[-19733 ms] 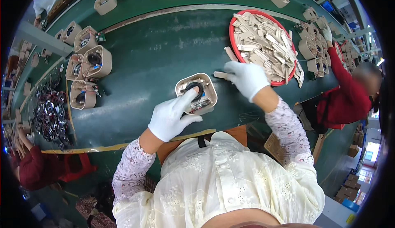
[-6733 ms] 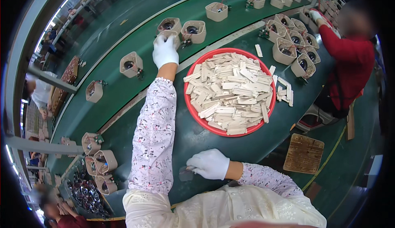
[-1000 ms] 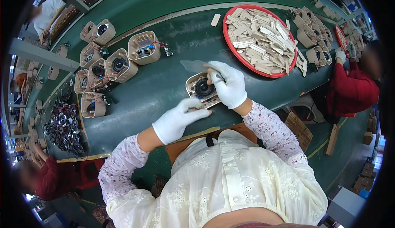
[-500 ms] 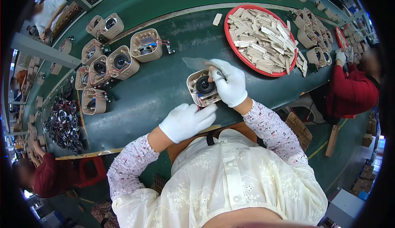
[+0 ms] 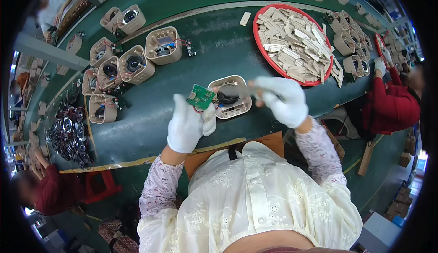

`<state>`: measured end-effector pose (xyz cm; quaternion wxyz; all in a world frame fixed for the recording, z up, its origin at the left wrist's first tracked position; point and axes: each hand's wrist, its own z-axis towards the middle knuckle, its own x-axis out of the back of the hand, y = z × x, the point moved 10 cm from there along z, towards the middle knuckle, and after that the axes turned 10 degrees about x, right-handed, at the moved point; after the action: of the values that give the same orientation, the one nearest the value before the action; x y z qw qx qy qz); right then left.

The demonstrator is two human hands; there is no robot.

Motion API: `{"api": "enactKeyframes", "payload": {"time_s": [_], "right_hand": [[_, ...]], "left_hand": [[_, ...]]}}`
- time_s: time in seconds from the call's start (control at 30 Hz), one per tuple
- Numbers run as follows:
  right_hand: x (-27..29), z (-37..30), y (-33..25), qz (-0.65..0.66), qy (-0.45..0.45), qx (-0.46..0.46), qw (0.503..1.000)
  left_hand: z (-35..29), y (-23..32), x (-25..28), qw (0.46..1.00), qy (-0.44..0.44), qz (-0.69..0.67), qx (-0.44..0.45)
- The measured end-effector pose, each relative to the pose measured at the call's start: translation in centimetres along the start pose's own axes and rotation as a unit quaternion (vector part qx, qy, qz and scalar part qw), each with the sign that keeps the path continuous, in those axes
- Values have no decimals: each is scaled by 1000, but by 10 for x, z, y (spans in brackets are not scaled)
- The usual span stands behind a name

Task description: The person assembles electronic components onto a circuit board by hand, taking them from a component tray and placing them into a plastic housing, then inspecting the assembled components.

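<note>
In front of me a beige plastic housing [image 5: 234,112] stands with its open side up. Inside it sits a black round speaker [image 5: 224,97]. A green circuit board [image 5: 200,96] is pinched in my gloved left hand [image 5: 185,126], at the housing's left edge; a red wire shows under the board. My gloved right hand [image 5: 286,101], to the right of the housing, is closed on a translucent plastic film [image 5: 242,92]. The film is smeared by motion and covers part of the speaker.
Several housings with speakers [image 5: 133,63] stand at the left, beside a heap of loose speaker parts [image 5: 69,130]. A red tray [image 5: 261,47] at the back right is piled with beige plastic strips [image 5: 292,43]. A co-worker in red [image 5: 392,95] sits at the right.
My left hand has come up from the housing's lower edge and now holds the circuit board. My right hand has moved right, and the film has shifted from behind the housing to over it.
</note>
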<state>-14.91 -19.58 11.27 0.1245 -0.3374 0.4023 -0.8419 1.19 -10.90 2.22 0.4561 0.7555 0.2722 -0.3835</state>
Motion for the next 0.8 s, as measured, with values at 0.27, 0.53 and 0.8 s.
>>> {"api": "enactKeyframes", "payload": {"time_s": [0.27,0.53,0.8], "right_hand": [[-44,9,-40,-203,-272,151,929],[-71,16,-23,-233,-456,39,858],[-62,13,-34,-196,-251,124,940]], "left_hand": [[-12,-1,18,993,90,71,-26],[-17,20,-5,775,231,550,-207],[-8,24,-39,672,141,686,-239]]}}
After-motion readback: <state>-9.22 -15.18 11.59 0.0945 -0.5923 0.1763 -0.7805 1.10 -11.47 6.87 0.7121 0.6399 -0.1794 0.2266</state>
